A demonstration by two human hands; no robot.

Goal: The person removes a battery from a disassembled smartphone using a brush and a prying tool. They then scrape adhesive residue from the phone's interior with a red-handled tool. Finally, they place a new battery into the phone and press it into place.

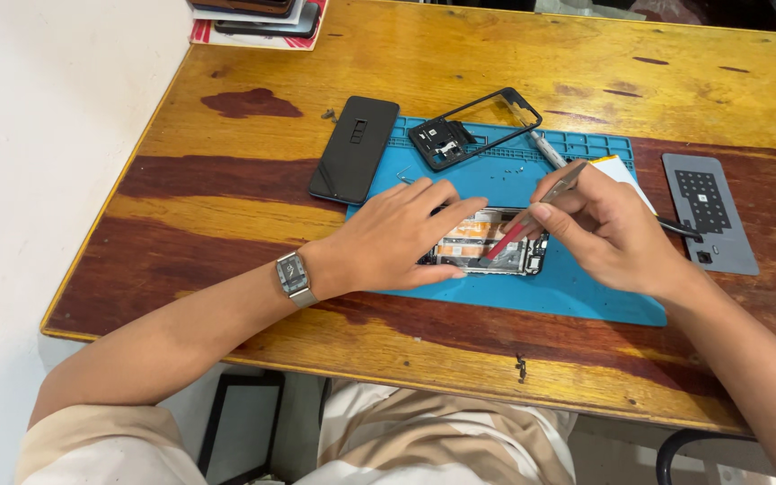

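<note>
A: Nearest the table edge, what's closest to the camera?

B: The forearms, the left one wearing a square wristwatch (294,277). Just beyond, the left hand (401,241) lies flat, fingers spread and pressing down on the opened smartphone (487,244), which sits on the blue repair mat (577,292).

A: And the other hand?

B: The right hand (608,229) has thumb and fingers pinched shut around a pair of metal tweezers (550,196), whose tips angle down into the phone's exposed insides beside a red strip (501,244).

A: What might go wrong?

B: I'd judge the main risk is a slip: metal tips among bare board parts could scratch a component or tear a thin cable if the pinch is too hard. If the left hand eases off, the phone could skid on the mat.

A: Further back?

B: A black inner frame (473,127) rests on the mat's far edge, with tiny screws (505,154) loose near it; a stray sleeve could scatter them. A second tool (547,149) lies beside the frame. Left of the mat lies a black back cover (355,149), right of it a grey panel (709,212). At the far corner a stack of phones (258,16) sits on the wooden table (496,54).
</note>
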